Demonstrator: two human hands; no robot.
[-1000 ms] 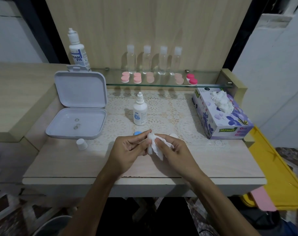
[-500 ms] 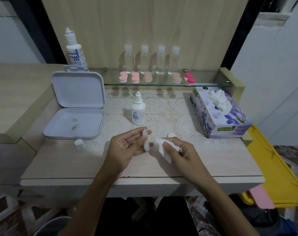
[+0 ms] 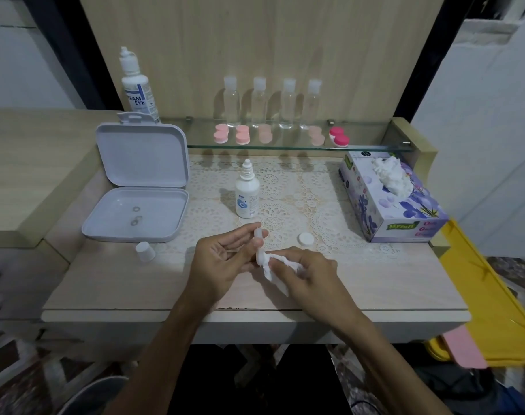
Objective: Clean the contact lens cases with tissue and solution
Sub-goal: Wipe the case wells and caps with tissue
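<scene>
My left hand (image 3: 222, 259) holds a white contact lens case (image 3: 258, 245) upright between thumb and fingertips, over the front middle of the table. My right hand (image 3: 310, 277) pinches a crumpled white tissue (image 3: 273, 269) and presses it against the lower end of the case. A loose white cap (image 3: 305, 238) lies on the lace mat just right of the hands. The small solution bottle (image 3: 247, 194) stands uncapped behind the hands, and its cap (image 3: 145, 251) sits at the front left. Pink lens cases (image 3: 243, 135) line the glass shelf (image 3: 372, 148).
An open white box (image 3: 135, 215) with two small rings inside lies at the left. A tissue box (image 3: 393, 199) stands at the right. On the shelf stand a tall solution bottle (image 3: 137, 85) and several clear bottles (image 3: 273, 101). A yellow tray (image 3: 488, 298) hangs beyond the table's right edge.
The hands parted for a moment with the case out of the tissue, then my right hand brought the tissue back against the lower end of the case.
</scene>
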